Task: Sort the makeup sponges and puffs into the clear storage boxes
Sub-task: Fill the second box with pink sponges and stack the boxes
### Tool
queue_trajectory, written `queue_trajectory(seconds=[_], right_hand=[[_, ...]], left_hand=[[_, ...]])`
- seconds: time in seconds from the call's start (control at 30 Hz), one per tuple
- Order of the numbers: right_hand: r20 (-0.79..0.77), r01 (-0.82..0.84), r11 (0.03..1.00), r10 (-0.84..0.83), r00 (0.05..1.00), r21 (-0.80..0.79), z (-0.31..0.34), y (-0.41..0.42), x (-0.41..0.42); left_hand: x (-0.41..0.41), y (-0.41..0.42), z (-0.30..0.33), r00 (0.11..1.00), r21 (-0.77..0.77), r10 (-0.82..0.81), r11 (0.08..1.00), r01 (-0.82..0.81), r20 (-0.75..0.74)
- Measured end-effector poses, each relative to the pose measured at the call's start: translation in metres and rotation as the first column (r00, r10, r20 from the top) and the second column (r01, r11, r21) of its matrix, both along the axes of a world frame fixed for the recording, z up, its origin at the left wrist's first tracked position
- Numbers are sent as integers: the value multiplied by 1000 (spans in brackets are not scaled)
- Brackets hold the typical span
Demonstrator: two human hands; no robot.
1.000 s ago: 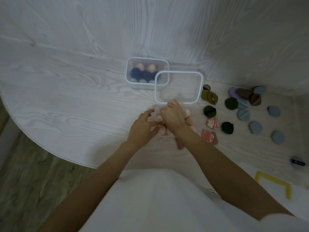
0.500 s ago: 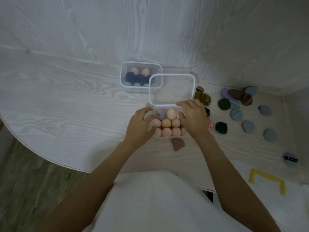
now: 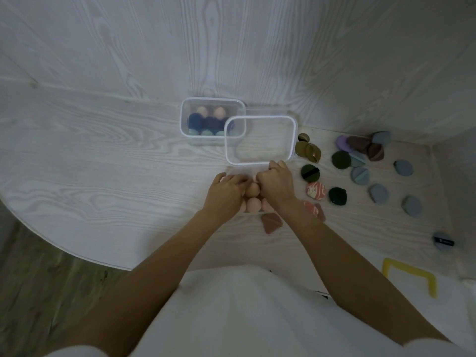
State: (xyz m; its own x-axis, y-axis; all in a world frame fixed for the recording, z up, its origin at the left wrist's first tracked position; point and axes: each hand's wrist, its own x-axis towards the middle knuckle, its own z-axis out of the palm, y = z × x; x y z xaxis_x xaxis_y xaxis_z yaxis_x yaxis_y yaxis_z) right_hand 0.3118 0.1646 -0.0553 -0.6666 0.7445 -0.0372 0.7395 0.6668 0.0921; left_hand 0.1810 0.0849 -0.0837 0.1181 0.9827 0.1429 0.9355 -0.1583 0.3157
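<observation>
Left hand (image 3: 226, 191): fingers curled around peach sponge (image 3: 252, 189) at frame centre. Right hand (image 3: 277, 182): fingers curled over same cluster; grip unclear. Near clear box, holding peach sponges, largely hidden beneath hands. Open box (image 3: 260, 140) just above; filled box (image 3: 212, 121) behind.

Risk, judged: crowded sponges pop out, roll; box slides under push.

Surface (image 3: 103, 163): pale woodgrain, rounded edge lower left. Puffs (image 3: 360, 173) scattered right. Woodgrain wall behind.

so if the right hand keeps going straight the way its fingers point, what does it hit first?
Probably the empty clear box: the right hand points away from the person, fingertips already about at the box's near rim. Actual contact is unclear from this single view.
</observation>
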Motion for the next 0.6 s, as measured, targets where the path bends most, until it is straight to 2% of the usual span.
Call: queue_trajectory(seconds=[0.07, 0.13, 0.2, 0.27, 0.33, 0.4, 0.47, 0.53, 0.6], right_hand=[[55, -49, 999, 48, 997, 15, 3, 3, 6], [18, -100, 995, 99, 995, 10, 7, 5, 11], [-99, -119, 993, 117, 988, -18, 4, 10, 22], [-285, -95, 991, 65, 956, -92, 2, 14, 35], [-424, -59, 978, -32, 905, -201, 9, 15, 44], [-571, 79, 969, -203, 795, -234, 20, 14, 45], [-655, 299, 910, -414, 632, -287, 27, 23, 44], [-645, 426, 800, -595, 479, -422, 34, 37, 40], [-510, 359, 626, -776, 370, -692, 43, 53, 35]], left_hand=[[1, 0, 1, 1000, -27, 6, 1000, -6, -10], [0, 2, 4, 1000, -59, 7, 998, -6, 5], [-3, 1, 7, 999, -89, 9, 996, -6, 33], [-10, 2, 13, 997, -146, 16, 989, -4, 77], [-19, 2, 20, 990, -70, 6, 998, 4, 144], [-25, 2, 28, 969, 91, 37, 994, -61, 243], [-30, 6, 36, 894, 129, 194, 955, -266, 405], [-35, 18, 40, 773, 40, 356, 897, -440, 525], [-38, 34, 49, 665, -149, 456, 872, -466, 592]])
